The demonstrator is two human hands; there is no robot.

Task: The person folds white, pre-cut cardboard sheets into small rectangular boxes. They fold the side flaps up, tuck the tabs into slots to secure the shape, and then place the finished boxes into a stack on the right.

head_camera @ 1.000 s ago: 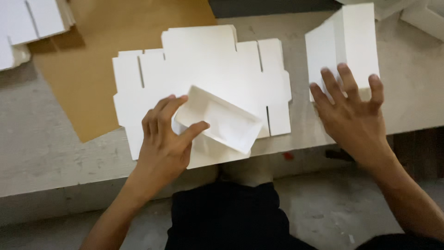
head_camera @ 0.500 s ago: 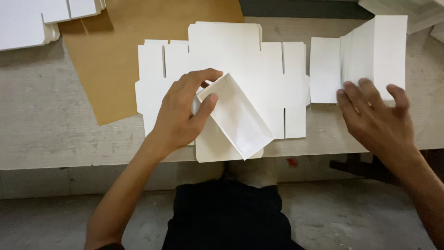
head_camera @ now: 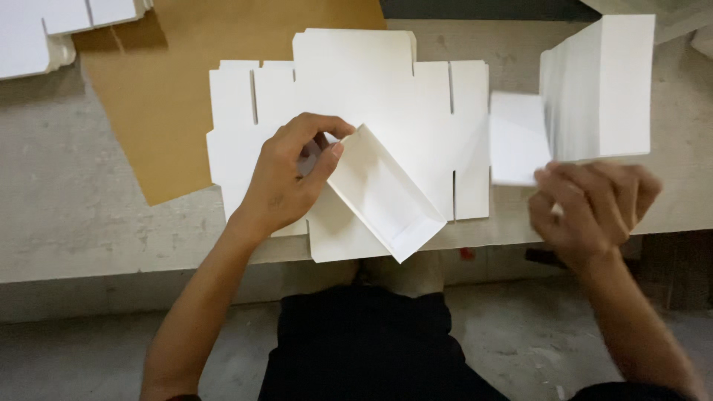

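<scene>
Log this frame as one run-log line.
left hand: pinching folded white card sleeve over flat white die-cut box blank | right hand: blurred, at small white card sheet beside white card stack | surface: grey concrete bench

White box blank (head_camera: 371,96), brown sheet (head_camera: 186,74), grey table (head_camera: 89,215).

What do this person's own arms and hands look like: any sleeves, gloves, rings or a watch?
Both forearms are bare, with no sleeves in view. The left hand wears no glove, ring or watch. The right hand is motion-blurred, but shows no glove or wristband either. Below the arms the person wears dark clothing.
</scene>
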